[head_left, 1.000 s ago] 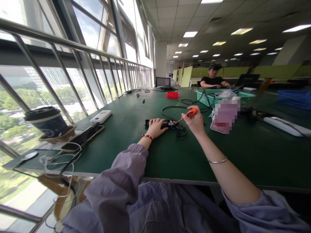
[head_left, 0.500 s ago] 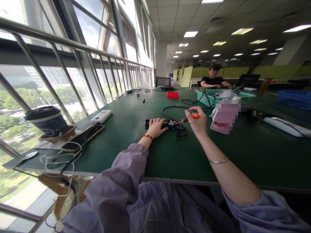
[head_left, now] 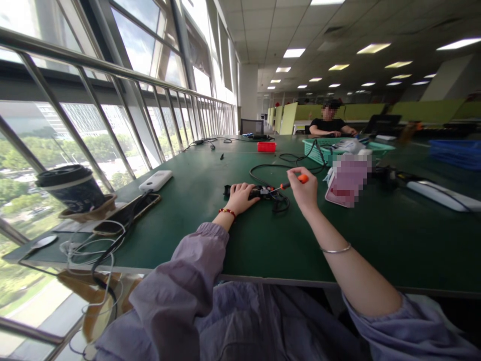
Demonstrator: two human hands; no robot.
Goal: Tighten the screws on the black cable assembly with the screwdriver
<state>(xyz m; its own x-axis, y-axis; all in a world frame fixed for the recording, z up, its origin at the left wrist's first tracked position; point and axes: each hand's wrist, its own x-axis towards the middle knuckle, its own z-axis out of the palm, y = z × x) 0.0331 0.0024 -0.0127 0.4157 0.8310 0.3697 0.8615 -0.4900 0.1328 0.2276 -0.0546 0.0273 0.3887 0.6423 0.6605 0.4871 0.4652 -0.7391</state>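
Note:
A black device (head_left: 265,192) with a cable lies on the green table (head_left: 285,240); what kind it is I cannot make out. My left hand (head_left: 241,198) is closed over its left part and holds it down against the tabletop. My right hand (head_left: 305,191) grips the handle of an orange-and-black screwdriver (head_left: 302,178). The screwdriver's shaft slants down to the left, with its tip at the device's right end. Part of the handle is hidden by my fingers. A black cable (head_left: 259,168) loops behind the device and runs to the right.
A phone with a pink case (head_left: 340,193) leans by a green basket (head_left: 313,152). Farther back sits a red box (head_left: 266,147). On the left are a white power bank (head_left: 156,181), a paper cup (head_left: 73,189) and a phone (head_left: 128,215). A person (head_left: 326,125) sits across the table.
My right fingers have shifted around the screwdriver's handle, opening and then closing again, and the hand sits slightly farther right. The tip stays at the device. My left hand has not moved.

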